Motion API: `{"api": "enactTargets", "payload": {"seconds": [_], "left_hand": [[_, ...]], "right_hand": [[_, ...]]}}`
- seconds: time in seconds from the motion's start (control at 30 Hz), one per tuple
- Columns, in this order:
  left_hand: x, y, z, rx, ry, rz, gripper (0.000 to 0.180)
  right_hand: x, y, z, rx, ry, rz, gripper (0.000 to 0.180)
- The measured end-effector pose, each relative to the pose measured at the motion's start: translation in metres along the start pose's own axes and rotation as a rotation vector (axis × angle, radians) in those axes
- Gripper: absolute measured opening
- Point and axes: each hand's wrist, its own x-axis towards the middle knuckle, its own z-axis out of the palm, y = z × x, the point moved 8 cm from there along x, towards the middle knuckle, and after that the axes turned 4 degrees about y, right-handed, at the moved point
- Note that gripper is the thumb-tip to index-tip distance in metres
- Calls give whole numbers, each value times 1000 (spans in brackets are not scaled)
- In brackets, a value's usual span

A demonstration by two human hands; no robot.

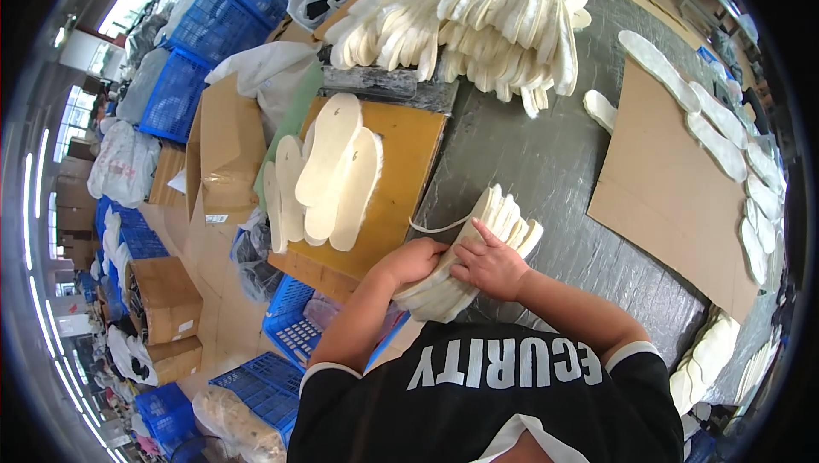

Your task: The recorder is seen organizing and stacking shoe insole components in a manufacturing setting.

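Near my body at the table edge, a thick bundle of cream, fleecy insoles point(516, 228) stands between my hands. My left hand point(411, 262) is closed around its left side, with the fingertips partly hidden. My right hand point(490, 265) presses on the bundle from the right, most fingers curled and the index finger pointing up along it. A thin white strip point(439, 228) curves out from the bundle by my left hand. Several loose insoles point(328, 151) lie overlapping on the yellow board point(401, 143) to the left.
Large piles of insoles point(512, 19) cover the far side of the grey table point(529, 151). A brown cardboard sheet point(657, 181) lies at right, insoles along its edge. More insoles point(704, 361) sit at lower right. Cardboard boxes point(230, 151) and blue crates point(290, 318) stand left.
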Motion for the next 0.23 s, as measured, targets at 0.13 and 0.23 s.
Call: {"api": "enactTargets", "payload": {"seconds": [0.13, 0.23], "left_hand": [[-14, -14, -83, 285, 484, -164, 33], [-37, -21, -172, 753, 958, -340, 60]], "right_hand": [[-2, -6, -5, -10, 62, -20, 12], [-10, -15, 1, 58, 56, -24, 18]]}}
